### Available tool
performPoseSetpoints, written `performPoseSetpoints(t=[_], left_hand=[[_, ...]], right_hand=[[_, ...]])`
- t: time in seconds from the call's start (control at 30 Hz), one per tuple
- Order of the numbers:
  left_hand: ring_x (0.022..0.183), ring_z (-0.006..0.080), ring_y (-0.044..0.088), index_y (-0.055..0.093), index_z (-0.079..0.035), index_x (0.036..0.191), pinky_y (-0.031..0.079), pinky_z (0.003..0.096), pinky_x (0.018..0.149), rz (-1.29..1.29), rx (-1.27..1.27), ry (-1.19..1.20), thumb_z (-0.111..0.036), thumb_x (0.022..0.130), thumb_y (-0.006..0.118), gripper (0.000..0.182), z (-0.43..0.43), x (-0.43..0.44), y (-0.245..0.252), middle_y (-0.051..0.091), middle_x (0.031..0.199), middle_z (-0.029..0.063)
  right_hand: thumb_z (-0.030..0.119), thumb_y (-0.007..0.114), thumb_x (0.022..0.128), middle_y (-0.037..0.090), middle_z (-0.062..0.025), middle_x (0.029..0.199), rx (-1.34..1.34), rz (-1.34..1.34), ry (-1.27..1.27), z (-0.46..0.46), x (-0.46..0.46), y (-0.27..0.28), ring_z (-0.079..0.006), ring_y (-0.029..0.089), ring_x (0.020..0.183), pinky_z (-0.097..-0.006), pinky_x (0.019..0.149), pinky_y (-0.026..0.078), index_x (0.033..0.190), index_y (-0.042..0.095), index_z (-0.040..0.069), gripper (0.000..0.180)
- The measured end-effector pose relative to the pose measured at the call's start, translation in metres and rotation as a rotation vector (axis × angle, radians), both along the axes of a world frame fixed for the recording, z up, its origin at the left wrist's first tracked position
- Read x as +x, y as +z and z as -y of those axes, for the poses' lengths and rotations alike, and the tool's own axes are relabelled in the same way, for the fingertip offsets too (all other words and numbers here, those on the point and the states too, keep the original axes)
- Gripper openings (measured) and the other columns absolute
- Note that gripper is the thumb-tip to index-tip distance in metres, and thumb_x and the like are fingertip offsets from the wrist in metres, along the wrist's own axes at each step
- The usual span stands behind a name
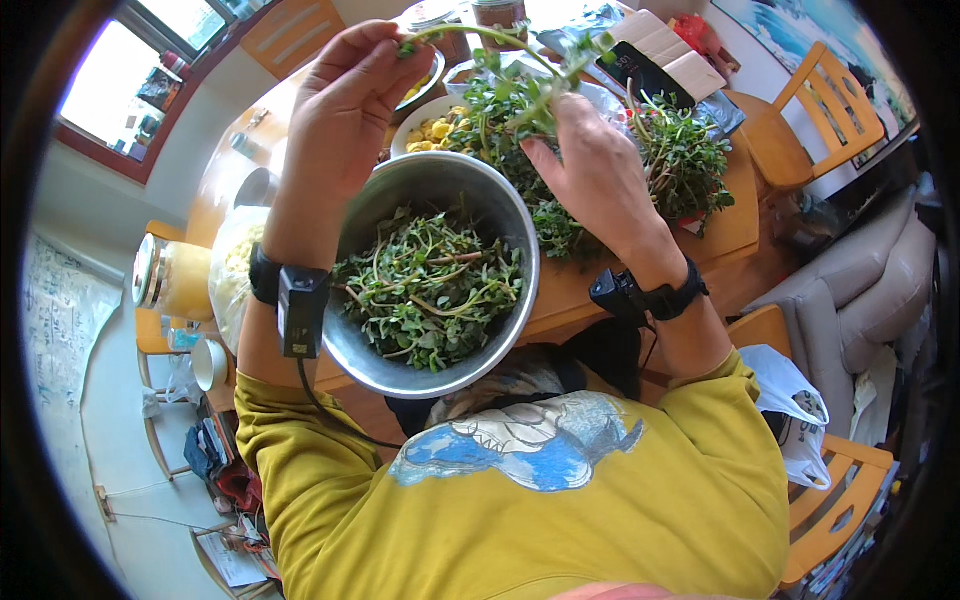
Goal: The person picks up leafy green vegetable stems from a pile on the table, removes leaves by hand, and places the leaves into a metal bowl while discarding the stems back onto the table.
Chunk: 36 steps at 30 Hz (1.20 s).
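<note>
A green leafy stem (495, 35) stretches in an arc between my two hands above the table. My left hand (356, 97) pinches one end of it between thumb and fingers. The leafier end is in my right hand (596, 165), whose fingers are partly hidden by leaves. Below and between my forearms stands a metal bowl (529, 300), holding a heap of picked green stems and leaves (431, 289). Past the bowl's right rim lies a pile of leafy greens (499, 124), and a further bunch (686, 161) lies to the right of my right hand.
Behind the bowl is a white bowl of yellow pieces (431, 135). A phone (645, 73) rests against a cardboard piece (667, 45). At left are a plastic bag (236, 262), a lidded jar (176, 277) and a white cup (209, 364). Wooden chairs (829, 112) surround the table.
</note>
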State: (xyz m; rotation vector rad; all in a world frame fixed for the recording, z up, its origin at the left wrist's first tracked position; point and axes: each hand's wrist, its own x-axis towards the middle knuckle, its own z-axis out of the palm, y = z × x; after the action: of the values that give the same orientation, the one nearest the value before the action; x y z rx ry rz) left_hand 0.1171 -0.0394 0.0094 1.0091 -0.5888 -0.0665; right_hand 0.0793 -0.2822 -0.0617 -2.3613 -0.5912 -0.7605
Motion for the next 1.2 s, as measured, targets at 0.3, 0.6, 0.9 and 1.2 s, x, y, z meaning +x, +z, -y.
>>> performPoseSetpoints(t=[0.3, 0.6, 0.9, 1.2], left_hand=[[0.099, 0.0247, 0.066, 0.061, 0.002, 0.106, 0.054, 0.0345, 0.094, -0.216, 0.051, 0.071, -0.001, 0.093, 0.060, 0.013, -0.015, -0.020, -0.030, 0.064, 0.106, 0.0119], [0.096, 0.0228, 0.066, 0.059, 0.002, 0.107, 0.055, 0.0313, 0.090, -0.229, 0.034, 0.244, 0.000, 0.093, 0.058, 0.014, -0.048, -0.036, -0.038, 0.063, 0.104, 0.0114], [0.097, 0.0218, 0.067, 0.057, -0.002, 0.108, 0.057, 0.0353, 0.086, -0.217, -0.089, 0.288, 0.001, 0.095, 0.053, 0.013, -0.095, -0.050, -0.033, 0.064, 0.103, 0.0102], [0.099, 0.0191, 0.063, 0.057, -0.002, 0.105, 0.053, 0.0326, 0.093, -0.046, -0.039, 0.090, 0.002, 0.096, 0.050, 0.012, -0.096, -0.084, -0.037, 0.061, 0.107, 0.0112]], right_hand=[[0.060, 0.052, 0.092, 0.066, -0.0096, 0.100, 0.769, -0.483, 0.316, -0.018, 0.015, -0.006, -0.0196, 0.064, 0.092, -0.0338, 0.077, 0.053, 0.129, 0.053, 0.001, 0.070], [0.040, 0.033, 0.104, 0.063, -0.0068, 0.078, 1.115, -1.048, 1.045, 0.004, 0.014, 0.001, -0.0003, 0.048, 0.047, -0.0190, 0.051, 0.047, 0.142, 0.033, -0.006, 0.059], [0.040, 0.047, 0.101, 0.044, 0.0030, 0.058, 1.377, -0.760, 0.819, 0.037, 0.029, 0.014, -0.0057, 0.039, 0.040, -0.0188, 0.046, 0.038, 0.124, 0.053, -0.006, 0.052], [0.023, 0.061, 0.091, 0.065, -0.0158, 0.102, 0.069, 0.116, -0.081, -0.010, 0.040, -0.003, -0.0275, 0.063, 0.096, -0.0330, 0.086, 0.048, 0.116, 0.062, 0.002, 0.033]])
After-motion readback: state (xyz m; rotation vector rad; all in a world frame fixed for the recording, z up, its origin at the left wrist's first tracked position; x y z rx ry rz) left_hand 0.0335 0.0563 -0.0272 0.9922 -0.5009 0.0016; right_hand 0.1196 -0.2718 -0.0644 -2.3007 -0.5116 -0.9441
